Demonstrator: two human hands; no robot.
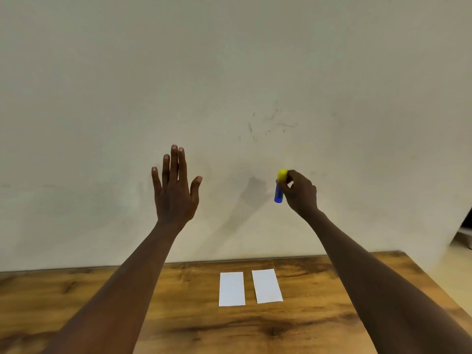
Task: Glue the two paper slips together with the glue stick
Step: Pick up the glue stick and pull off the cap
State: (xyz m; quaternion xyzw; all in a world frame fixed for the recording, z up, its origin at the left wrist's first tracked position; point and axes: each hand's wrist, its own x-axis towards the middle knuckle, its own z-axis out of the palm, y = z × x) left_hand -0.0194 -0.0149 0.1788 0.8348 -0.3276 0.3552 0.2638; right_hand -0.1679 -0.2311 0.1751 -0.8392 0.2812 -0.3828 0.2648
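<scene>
Two white paper slips lie side by side on the wooden table, the left slip [232,288] and the right slip [267,286], a small gap between them. My right hand [300,191] is raised in front of the wall, well above the slips, and holds a blue glue stick [279,190] with a yellow cap upright between thumb and fingers. My left hand [175,185] is also raised, palm away from me, fingers spread, holding nothing. Both forearms reach up from the lower corners of the view.
A brown wooden table [319,290] fills the bottom of the view and butts against a pale wall [229,85]. The table's right edge runs diagonally at lower right, with floor and a dark gap [466,226] beyond it.
</scene>
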